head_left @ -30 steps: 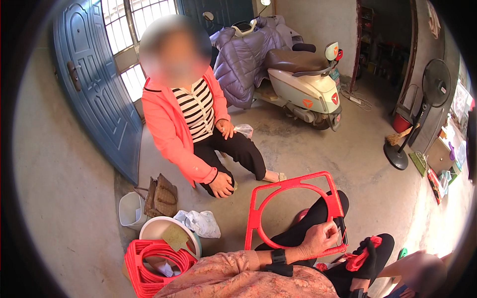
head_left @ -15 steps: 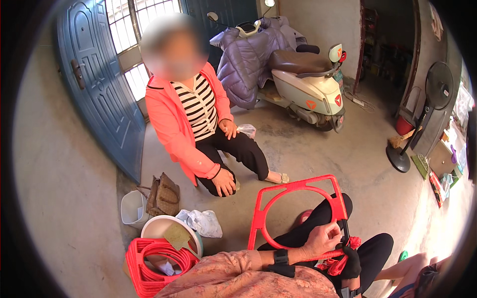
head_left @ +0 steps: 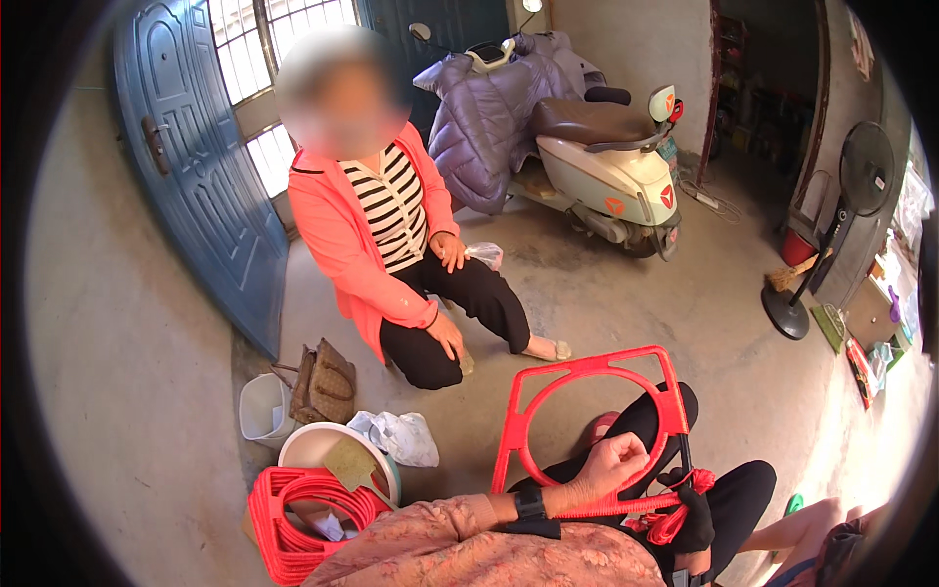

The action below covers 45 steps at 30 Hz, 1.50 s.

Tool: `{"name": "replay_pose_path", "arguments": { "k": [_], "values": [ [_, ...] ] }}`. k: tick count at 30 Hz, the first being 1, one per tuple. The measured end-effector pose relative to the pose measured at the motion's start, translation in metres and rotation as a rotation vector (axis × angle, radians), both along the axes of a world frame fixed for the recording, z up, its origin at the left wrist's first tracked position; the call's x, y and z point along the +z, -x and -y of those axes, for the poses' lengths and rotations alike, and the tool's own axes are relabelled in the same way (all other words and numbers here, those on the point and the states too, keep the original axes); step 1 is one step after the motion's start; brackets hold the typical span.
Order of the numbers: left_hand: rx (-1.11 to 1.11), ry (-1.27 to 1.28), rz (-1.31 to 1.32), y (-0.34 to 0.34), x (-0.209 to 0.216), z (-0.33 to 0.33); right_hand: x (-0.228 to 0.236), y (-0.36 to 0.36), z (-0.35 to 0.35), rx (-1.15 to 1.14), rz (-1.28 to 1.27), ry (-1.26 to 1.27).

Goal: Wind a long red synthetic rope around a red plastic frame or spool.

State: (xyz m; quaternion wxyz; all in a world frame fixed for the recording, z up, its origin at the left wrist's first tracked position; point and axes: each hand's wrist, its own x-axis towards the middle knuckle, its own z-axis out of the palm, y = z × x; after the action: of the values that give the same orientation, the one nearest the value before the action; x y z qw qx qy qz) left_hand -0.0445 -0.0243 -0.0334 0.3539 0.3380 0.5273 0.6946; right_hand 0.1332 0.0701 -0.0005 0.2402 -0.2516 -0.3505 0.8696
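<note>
A rectangular frame with a round ring inside it (head_left: pixel 593 366) leans over my lap, mostly red and apparently wrapped in cord. A stretch of black bar (head_left: pixel 686 452) shows on its right side. My right hand (head_left: pixel 694 520), in a black glove, grips the frame's near right corner, beside a small bundle of red cord (head_left: pixel 667 528). My left hand (head_left: pixel 612 464) is bare, with a watch at the wrist. Its fingers are pinched together above the near part of the ring, and whatever they hold is hidden.
At the lower left, several red frames (head_left: pixel 269 519) lie by a white bucket (head_left: pixel 293 445), a brown handbag (head_left: pixel 328 383) and a plastic bag (head_left: pixel 403 438). A person in a pink jacket (head_left: pixel 337 240) sits opposite. Behind are a scooter (head_left: pixel 606 176) and, rightward, a standing fan (head_left: pixel 785 311).
My left hand has moved left and slightly down, away from the frame's black bar. My right hand keeps its grip. The seated person's hand has shifted slightly on the knee.
</note>
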Motion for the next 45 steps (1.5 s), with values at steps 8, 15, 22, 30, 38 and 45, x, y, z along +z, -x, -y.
{"name": "replay_pose_path", "arguments": {
  "k": [8,15,22,30,38,45],
  "values": [
    [-0.055,0.077,-0.152,-0.006,0.003,0.0,-0.02,-0.011,-0.006,0.012,0.035,0.004],
    [-0.066,0.028,-0.115,-0.011,0.0,-0.007,-0.03,-0.016,-0.009,-0.063,0.038,0.034],
    [-0.078,0.007,-0.196,-0.011,0.001,-0.013,-0.032,-0.019,-0.012,-0.06,0.06,0.009],
    [-0.116,0.015,-0.101,-0.016,-0.003,-0.014,-0.03,-0.023,-0.011,-0.037,0.043,0.006],
    [0.538,-0.056,0.314,0.103,0.047,0.014,-0.032,-0.024,-0.01,-0.129,0.042,0.021],
    [0.795,-0.64,0.439,0.237,0.123,0.153,-0.022,-0.021,-0.002,-0.128,0.044,0.009]
  ]
}}
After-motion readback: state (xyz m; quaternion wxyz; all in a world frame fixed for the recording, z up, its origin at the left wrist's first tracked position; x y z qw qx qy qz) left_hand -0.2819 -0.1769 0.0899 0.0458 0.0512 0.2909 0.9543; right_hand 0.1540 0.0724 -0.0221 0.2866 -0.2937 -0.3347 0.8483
